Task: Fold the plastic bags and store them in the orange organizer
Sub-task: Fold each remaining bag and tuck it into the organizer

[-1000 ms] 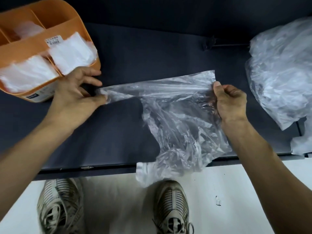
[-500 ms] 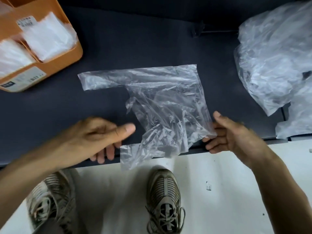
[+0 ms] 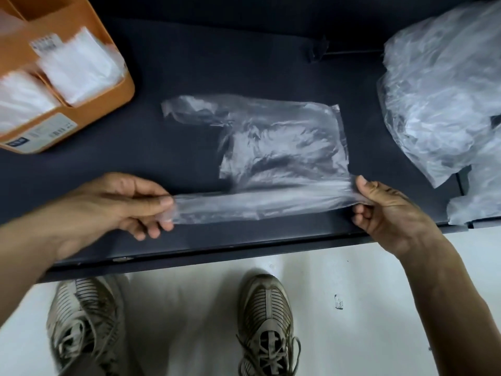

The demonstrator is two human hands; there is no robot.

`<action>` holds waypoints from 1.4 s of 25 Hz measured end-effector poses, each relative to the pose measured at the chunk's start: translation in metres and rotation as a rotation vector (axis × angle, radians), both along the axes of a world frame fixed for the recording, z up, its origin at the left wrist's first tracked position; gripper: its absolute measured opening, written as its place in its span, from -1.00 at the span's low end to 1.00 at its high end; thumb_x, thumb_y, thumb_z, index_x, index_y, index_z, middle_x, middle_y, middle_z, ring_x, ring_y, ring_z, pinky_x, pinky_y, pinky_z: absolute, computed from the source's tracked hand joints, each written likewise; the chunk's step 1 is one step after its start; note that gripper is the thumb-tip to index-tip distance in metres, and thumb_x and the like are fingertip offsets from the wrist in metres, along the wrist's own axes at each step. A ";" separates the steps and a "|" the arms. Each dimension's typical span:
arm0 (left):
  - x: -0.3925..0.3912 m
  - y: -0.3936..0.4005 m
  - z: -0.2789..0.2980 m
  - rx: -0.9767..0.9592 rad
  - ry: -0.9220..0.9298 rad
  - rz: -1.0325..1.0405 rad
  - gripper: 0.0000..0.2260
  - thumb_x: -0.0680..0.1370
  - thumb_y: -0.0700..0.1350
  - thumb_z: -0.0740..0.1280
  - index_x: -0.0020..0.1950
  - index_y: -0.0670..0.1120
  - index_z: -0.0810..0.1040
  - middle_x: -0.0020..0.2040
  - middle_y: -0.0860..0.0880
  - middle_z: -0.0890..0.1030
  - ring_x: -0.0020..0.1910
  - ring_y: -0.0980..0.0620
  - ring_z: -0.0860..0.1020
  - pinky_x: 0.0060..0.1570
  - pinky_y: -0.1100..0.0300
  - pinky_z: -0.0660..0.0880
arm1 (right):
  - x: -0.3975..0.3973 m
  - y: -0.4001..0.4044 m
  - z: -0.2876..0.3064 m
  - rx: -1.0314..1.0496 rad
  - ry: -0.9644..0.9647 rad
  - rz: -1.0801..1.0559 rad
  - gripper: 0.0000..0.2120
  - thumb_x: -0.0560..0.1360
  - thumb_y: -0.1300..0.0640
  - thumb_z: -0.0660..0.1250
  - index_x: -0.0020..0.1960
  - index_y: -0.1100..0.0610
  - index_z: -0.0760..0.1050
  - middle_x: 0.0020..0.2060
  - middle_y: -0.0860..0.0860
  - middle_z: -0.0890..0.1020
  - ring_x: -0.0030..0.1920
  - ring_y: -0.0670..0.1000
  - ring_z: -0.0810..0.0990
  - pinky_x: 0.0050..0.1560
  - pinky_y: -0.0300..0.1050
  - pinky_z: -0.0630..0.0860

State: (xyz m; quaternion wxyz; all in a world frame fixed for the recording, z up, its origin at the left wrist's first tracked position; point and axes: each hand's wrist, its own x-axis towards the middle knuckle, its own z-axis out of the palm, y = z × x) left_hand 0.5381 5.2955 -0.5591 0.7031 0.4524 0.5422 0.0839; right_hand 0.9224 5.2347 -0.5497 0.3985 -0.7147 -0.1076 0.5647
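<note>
A clear plastic bag (image 3: 282, 147) lies flat on the dark table (image 3: 168, 147), its far handle pointing left. Its near edge is stretched taut between my two hands just above the table's front. My left hand (image 3: 127, 204) pinches the left end of that edge between thumb and fingers. My right hand (image 3: 385, 210) pinches the right end. The orange organizer (image 3: 119, 85) stands at the far left, with folded white bags (image 3: 78, 66) standing up in its compartments.
A loose heap of clear plastic bags (image 3: 444, 85) fills the right side of the table and hangs over its edge. The table's front edge (image 3: 244, 248) runs just below my hands. My two shoes (image 3: 268, 324) stand on the white floor beneath.
Both hands let go of the bag's far edge, came down to its hanging near edge, took hold of it and pulled it taut over the table.
</note>
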 end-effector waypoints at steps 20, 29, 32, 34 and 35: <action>-0.011 0.000 -0.009 0.390 0.209 0.134 -0.42 0.14 0.46 0.52 -0.03 0.09 0.66 -0.25 -0.01 0.68 -0.38 0.10 0.58 -0.34 0.29 0.51 | -0.043 -0.005 -0.047 0.500 -1.486 0.749 -0.75 0.56 -0.02 0.26 0.02 0.10 0.63 0.09 0.00 0.63 -0.01 0.18 0.52 -0.03 0.09 0.44; 0.033 -0.018 -0.033 1.253 0.531 -0.442 -0.62 0.59 0.22 0.17 -0.03 -0.01 0.64 0.12 0.00 0.56 0.08 -0.10 0.53 0.04 0.04 0.26 | -0.064 -0.026 -0.033 0.634 -1.478 0.679 -0.71 0.63 0.05 0.20 -0.12 0.15 0.61 -0.18 0.02 0.68 -0.17 0.12 0.60 -0.05 0.00 0.34; 0.037 -0.005 -0.038 1.269 0.659 -0.384 -0.63 0.56 0.19 0.18 -0.07 -0.05 0.62 0.22 -0.08 0.55 0.17 -0.14 0.45 0.14 -0.05 0.26 | -0.054 -0.023 -0.039 0.637 -1.288 0.722 -0.77 0.60 0.06 0.26 0.06 0.17 0.62 0.16 0.04 0.62 0.12 0.12 0.59 0.09 0.08 0.46; 0.039 -0.001 -0.042 1.262 0.730 -0.316 -0.61 0.56 0.17 0.18 0.01 -0.10 0.62 0.25 -0.12 0.54 0.14 -0.19 0.44 0.16 -0.12 0.29 | -0.059 -0.026 -0.044 0.601 -1.343 0.726 -0.76 0.59 0.02 0.27 0.04 0.15 0.62 0.05 0.02 0.66 0.02 0.12 0.63 0.03 0.07 0.47; 0.040 0.000 -0.043 1.241 0.727 -0.315 -0.56 0.57 0.20 0.16 0.09 -0.11 0.61 0.27 -0.13 0.53 0.16 -0.21 0.46 0.21 -0.15 0.30 | -0.063 -0.028 -0.045 0.619 -1.394 0.704 -0.76 0.59 0.01 0.27 -0.01 0.14 0.62 -0.06 -0.01 0.69 -0.09 0.11 0.64 -0.02 0.03 0.45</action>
